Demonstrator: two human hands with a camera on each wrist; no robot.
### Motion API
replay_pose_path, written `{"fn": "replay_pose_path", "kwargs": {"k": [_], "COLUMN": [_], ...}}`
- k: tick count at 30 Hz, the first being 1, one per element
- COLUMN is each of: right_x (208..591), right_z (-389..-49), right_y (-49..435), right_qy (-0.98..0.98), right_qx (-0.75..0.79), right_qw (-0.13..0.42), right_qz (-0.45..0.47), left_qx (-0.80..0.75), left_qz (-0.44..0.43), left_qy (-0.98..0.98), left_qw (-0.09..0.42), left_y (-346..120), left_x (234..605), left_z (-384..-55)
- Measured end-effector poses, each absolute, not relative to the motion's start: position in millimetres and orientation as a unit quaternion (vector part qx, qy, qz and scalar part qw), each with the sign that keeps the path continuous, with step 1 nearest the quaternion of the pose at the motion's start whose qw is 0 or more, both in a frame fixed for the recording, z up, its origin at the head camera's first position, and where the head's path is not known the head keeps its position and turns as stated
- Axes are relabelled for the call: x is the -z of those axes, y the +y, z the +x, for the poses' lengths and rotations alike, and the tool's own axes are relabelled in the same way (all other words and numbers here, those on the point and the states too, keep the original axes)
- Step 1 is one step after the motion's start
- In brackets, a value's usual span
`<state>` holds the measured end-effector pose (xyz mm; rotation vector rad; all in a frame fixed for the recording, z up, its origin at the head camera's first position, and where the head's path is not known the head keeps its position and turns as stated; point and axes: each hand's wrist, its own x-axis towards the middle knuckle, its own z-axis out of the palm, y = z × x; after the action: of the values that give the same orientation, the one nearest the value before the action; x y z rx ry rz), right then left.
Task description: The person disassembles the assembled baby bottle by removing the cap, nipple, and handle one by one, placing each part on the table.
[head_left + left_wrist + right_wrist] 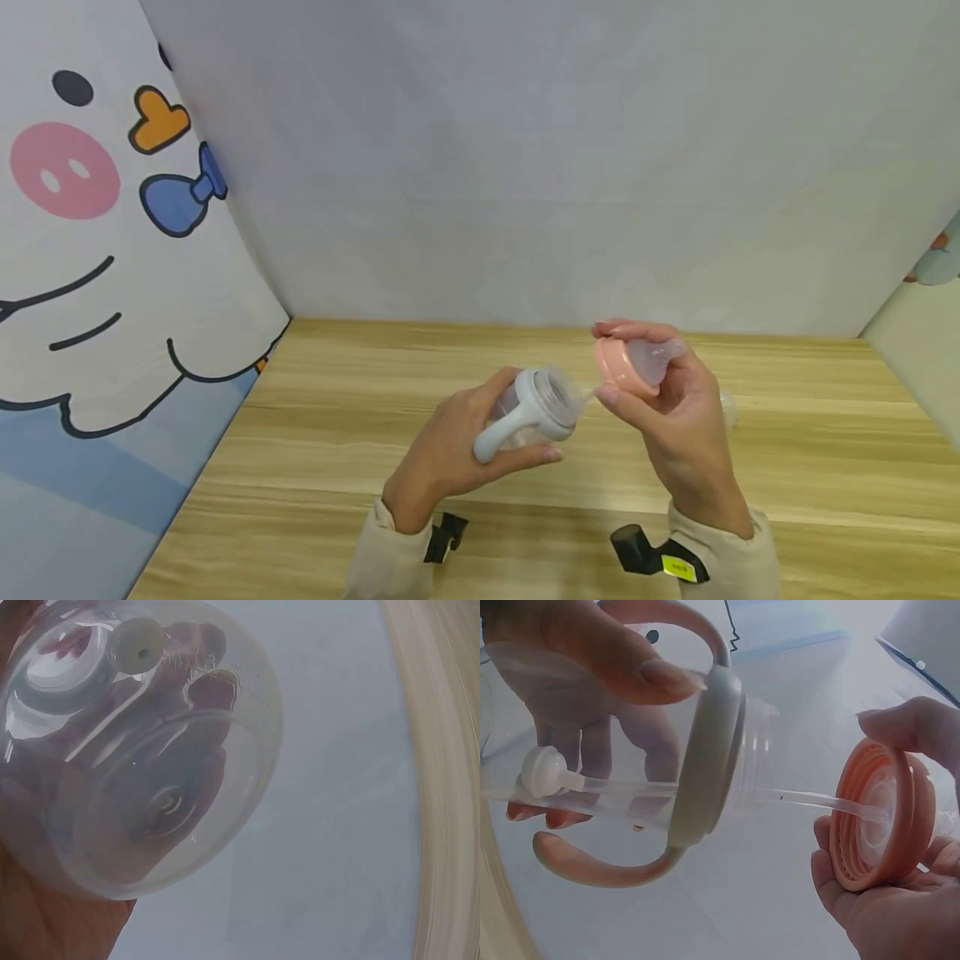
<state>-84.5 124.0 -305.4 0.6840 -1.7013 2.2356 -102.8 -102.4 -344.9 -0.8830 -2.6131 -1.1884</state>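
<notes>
My left hand (453,446) grips a clear baby bottle (247,750) around its body, tilted with its uncapped neck toward the right. A pale ring with two curved handles (604,871) circles the bottle below the neck. In my right hand (693,425), thumb and fingers hold a pink screw collar (624,368) with a translucent teat (654,360) in it. From the collar's underside a thin clear straw (810,799) runs through the bottle's mouth. The straw's white weighted end (544,771) is inside the bottle. Collar and neck are apart.
Both hands are above a wood-grain table (315,467). A small whitish object (728,410) lies partly hidden behind the right wrist. A pale wall (570,167) closes the back, and a cartoon-printed cloth (112,333) hangs at left.
</notes>
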Motion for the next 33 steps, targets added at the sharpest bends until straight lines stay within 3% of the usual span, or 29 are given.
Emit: {"fn": "replay_pose_path", "kwargs": {"k": [33], "right_x": [305.1], "right_z": [-92.8], "right_y": [144.1], "right_qy": [-0.508], "right_qx": [-0.810], "right_qw": [0.167], "right_qz": [0.241], "left_qx": [0.385], "left_qz": [-0.278], "left_qy": [-0.879], "left_qw": [0.050], "left_y": [-97.7], "left_x": [347.1], "left_z": [-106.7]}}
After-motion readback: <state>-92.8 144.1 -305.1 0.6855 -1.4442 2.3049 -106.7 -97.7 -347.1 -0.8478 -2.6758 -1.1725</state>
